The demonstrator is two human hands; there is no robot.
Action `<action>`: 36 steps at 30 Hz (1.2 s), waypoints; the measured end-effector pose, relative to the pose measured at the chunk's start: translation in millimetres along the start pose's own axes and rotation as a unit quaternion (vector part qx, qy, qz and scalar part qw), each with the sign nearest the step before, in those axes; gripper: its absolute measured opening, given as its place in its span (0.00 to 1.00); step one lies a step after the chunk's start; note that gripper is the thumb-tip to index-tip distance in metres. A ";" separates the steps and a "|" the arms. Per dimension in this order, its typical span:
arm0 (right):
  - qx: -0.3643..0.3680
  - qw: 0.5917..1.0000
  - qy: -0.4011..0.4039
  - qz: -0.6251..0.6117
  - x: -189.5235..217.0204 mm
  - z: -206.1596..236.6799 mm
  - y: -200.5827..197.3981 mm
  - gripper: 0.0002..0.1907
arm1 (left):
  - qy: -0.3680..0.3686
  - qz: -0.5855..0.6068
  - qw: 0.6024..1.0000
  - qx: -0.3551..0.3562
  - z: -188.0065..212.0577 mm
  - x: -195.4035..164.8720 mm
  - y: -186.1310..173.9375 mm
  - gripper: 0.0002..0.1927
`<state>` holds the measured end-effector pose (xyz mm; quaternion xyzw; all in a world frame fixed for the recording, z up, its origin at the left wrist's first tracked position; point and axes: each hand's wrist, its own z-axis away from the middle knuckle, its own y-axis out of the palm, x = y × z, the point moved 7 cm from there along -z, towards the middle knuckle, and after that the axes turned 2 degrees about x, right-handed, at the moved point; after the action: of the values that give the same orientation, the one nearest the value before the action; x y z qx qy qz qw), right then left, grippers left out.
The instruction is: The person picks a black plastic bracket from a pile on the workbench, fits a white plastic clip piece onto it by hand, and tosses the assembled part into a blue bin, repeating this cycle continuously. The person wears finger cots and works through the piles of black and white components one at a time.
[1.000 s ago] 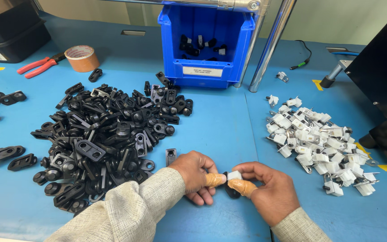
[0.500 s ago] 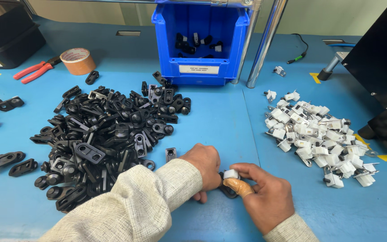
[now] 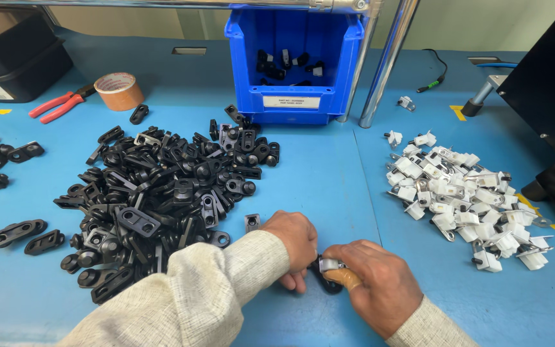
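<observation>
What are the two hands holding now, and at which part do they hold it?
The left hand and right hand together press a small black part with a white piece on top; the exact grip points are hidden by the fingers.

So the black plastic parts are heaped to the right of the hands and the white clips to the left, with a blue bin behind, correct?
Not quite: the head view shows the black parts heaped left of the hands and the white clips right. The blue bin does stand behind.
</observation>
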<state>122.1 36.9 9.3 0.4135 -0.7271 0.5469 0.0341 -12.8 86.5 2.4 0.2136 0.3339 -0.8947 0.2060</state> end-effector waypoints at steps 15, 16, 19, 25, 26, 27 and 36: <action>0.088 0.947 0.308 -0.010 -23.0 -20.3 5.9 0.21 | 0.003 0.091 0.990 -0.108 13.4 20.0 6.1 0.10; 0.090 0.943 0.321 -0.027 -29.2 -17.7 9.2 0.20 | -0.010 0.125 0.987 -0.100 15.6 24.7 9.8 0.13; 0.083 0.937 0.331 -0.072 -46.5 -12.7 16.0 0.19 | 0.010 0.132 0.987 -0.094 15.7 22.4 16.2 0.04; 0.076 0.941 0.307 -0.118 -56.1 -11.7 21.6 0.24 | 0.021 0.173 0.983 -0.050 3.3 22.8 17.1 0.15; 0.085 0.930 0.339 -0.115 -58.7 -10.0 22.4 0.21 | 0.023 0.186 0.981 -0.055 2.6 23.6 16.8 0.14; 0.094 0.917 0.371 -0.111 -60.2 -8.5 22.9 0.19 | 0.025 0.199 0.978 -0.060 2.2 24.2 16.1 0.13; 0.023 0.974 0.225 0.016 -20.4 -23.1 4.5 0.20 | 0.068 -0.002 0.966 -0.250 17.7 9.7 12.4 0.08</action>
<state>123.3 67.7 4.8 0.2690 -0.6949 0.6426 0.1785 -18.8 63.7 3.2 0.2153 0.5603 -0.7667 0.2275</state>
